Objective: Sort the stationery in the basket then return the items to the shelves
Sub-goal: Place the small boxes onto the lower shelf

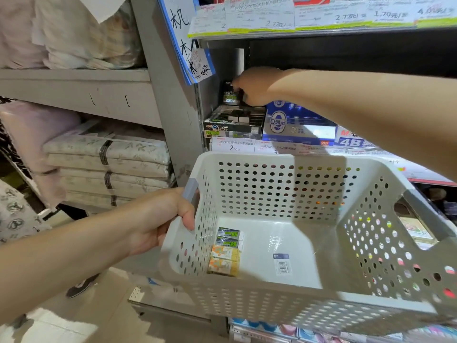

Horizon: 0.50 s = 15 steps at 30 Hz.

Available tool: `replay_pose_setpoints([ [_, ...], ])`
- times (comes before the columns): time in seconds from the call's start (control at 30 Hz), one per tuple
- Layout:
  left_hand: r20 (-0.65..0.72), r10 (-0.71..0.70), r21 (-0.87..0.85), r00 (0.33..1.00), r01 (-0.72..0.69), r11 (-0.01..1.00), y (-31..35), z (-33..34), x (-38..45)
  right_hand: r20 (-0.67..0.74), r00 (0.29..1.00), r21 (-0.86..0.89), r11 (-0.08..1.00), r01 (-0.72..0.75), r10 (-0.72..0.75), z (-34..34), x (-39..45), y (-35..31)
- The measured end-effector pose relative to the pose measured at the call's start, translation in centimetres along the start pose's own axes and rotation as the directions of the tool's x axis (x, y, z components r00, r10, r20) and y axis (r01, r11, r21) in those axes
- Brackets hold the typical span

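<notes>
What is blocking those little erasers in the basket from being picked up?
Nothing visible. The erasers lie uncovered on the floor of the basket, open from above. The left hand grips the basket's handle; the right hand is at the shelf, on a dark box.

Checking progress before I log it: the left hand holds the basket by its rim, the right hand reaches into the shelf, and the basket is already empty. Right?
Not quite. The head view shows the basket still holding four small erasers by its left wall. The left hand does grip the rim, and the right hand reaches into the shelf.
</notes>
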<state>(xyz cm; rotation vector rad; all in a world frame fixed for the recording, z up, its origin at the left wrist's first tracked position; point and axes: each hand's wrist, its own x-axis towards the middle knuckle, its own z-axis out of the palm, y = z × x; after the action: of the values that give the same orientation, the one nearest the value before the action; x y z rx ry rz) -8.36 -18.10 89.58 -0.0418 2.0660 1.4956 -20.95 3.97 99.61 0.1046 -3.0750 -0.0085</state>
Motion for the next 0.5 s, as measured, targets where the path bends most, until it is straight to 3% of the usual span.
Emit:
replay_pose_setpoints([
  [0.07,-0.01,0.0,0.008,1.0,0.0,1.0,0.0,0.0,0.0,-0.073,0.997,0.092,0.995,0.036,-0.029,-0.4,-0.1,0.5],
  [0.17,-0.02,0.001,0.014,1.0,0.0,1.0,-0.1,0.1,0.0,0.04,0.999,0.313,0.95,-0.001,-0.012,0.4,-0.1,0.4],
  [0.33,-0.009,-0.007,0.008,1.0,0.007,1.0,-0.2,0.1,-0.1,0.107,0.989,0.272,0.953,-0.131,0.105,1.7,2.6,-0.9],
  [0.5,-0.003,0.002,-0.005,1.0,-0.002,1.0,-0.3,-0.1,0.1,0.161,0.985,0.36,0.926,-0.112,0.056,1.3,3.6,-0.9],
])
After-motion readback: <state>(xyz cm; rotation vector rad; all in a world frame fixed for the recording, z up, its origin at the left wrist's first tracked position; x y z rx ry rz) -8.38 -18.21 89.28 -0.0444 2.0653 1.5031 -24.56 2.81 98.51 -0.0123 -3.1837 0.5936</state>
